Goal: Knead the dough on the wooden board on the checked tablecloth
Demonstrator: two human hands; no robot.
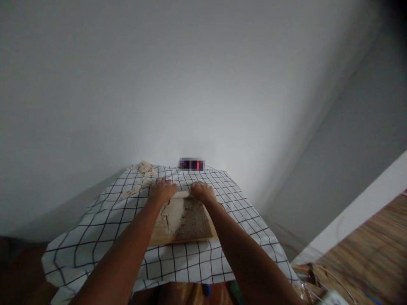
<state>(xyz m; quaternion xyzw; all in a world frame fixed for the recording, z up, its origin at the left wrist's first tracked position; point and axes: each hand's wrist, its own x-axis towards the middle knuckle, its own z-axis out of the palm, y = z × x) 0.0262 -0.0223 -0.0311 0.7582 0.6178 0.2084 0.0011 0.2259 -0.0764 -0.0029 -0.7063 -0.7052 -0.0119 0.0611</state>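
My left hand (163, 189) and my right hand (202, 190) are both closed over the ends of a pale rolling pin (182, 194), whose middle shows between them. The pin lies across the far edge of a wooden board (193, 235). Below it, a flattened sheet of dough (174, 214) with cracked, ragged edges covers part of the board. Left of my left hand, crumbly pieces of dough (146, 168) lie on the cloth. My fingertips are partly hidden on the far side of the pin.
A white cloth with a black grid (104, 212) covers the table. At its back edge a small blurred-out dark object (191, 164) stands against the pale wall (190, 84). Cables and clutter (321, 279) lie low on the right, near a wood-patterned floor (372, 237).
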